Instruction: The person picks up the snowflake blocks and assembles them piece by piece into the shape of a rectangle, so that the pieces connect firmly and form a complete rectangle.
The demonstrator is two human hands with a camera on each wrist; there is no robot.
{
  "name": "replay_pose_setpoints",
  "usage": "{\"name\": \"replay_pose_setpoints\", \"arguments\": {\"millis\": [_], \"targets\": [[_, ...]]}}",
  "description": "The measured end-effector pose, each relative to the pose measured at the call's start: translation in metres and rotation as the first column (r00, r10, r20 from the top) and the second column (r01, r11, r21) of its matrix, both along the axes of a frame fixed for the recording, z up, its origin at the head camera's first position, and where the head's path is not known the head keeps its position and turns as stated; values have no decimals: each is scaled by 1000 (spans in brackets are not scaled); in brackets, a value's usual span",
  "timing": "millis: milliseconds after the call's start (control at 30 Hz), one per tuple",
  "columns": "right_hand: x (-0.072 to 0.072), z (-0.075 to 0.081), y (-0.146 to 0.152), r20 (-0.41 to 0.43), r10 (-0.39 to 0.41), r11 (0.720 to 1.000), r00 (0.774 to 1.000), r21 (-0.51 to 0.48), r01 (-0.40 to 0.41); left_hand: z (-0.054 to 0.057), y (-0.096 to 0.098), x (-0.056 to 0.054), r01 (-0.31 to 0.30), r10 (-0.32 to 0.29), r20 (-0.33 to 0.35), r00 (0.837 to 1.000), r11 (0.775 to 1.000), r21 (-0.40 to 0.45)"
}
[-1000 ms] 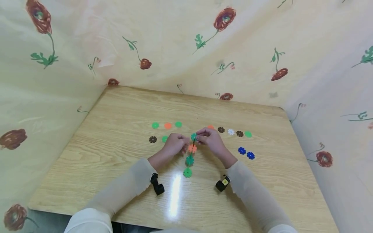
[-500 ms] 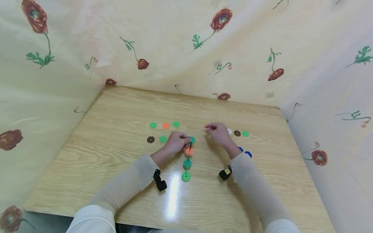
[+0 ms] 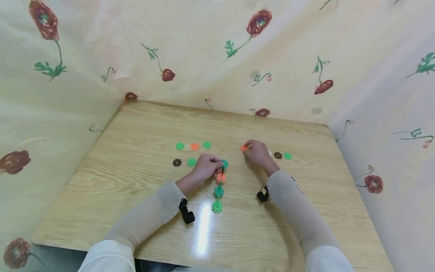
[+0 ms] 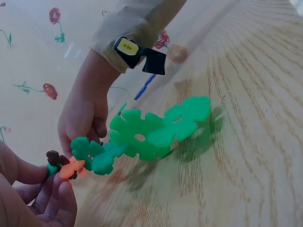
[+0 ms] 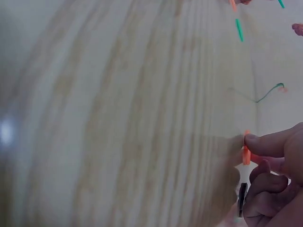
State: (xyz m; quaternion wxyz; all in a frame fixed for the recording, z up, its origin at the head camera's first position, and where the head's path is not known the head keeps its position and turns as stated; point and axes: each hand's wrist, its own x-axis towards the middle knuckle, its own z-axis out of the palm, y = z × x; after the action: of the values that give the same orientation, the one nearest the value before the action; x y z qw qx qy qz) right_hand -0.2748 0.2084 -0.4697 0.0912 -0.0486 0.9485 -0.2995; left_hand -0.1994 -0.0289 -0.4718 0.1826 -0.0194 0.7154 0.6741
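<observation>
My left hand [image 3: 205,165] pinches the far end of a chain of interlocking flower-shaped plastic discs. From its teal end disc [image 3: 225,164] the chain runs toward me through a dark piece, an orange disc [image 3: 221,177] and another teal disc [image 3: 218,192] to a bright green disc [image 3: 216,206]. The left wrist view shows the discs slotted together at angles, with a large green disc [image 4: 137,136] foremost. To the right, thumb and fingers of my right hand [image 3: 257,154] pinch a loose orange disc [image 5: 246,153], seen edge-on in the right wrist view.
Left of the chain lie two green discs, an orange disc [image 3: 194,146], a brown disc [image 3: 177,162] and another green disc [image 3: 192,162]. Beyond my right hand are a brown disc [image 3: 278,155] and a green disc [image 3: 287,156]. Floral cloth [image 3: 190,49] hangs behind the wooden table [image 3: 136,128].
My right hand has left the chain's far end and moved right and away to the loose orange disc, which it now pinches. My left hand stays by the chain's far end and holds it.
</observation>
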Motion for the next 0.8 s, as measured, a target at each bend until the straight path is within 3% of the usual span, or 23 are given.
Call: {"name": "replay_pose_setpoints", "arguments": {"millis": [200,500,800], "targets": [[-2,-2,2,-3,-30,1000,1000,2,30,-1,0,0,-4,4,2,1000,1000,6],[6,-9,1,-96,-38,998,995,-48,33,1,-1,-3,-20,20,2,1000,1000,3],[21,-6,-6,-85,-37,974,996,-226,17,2,-2,-5,-30,29,30,999,999,25]]}}
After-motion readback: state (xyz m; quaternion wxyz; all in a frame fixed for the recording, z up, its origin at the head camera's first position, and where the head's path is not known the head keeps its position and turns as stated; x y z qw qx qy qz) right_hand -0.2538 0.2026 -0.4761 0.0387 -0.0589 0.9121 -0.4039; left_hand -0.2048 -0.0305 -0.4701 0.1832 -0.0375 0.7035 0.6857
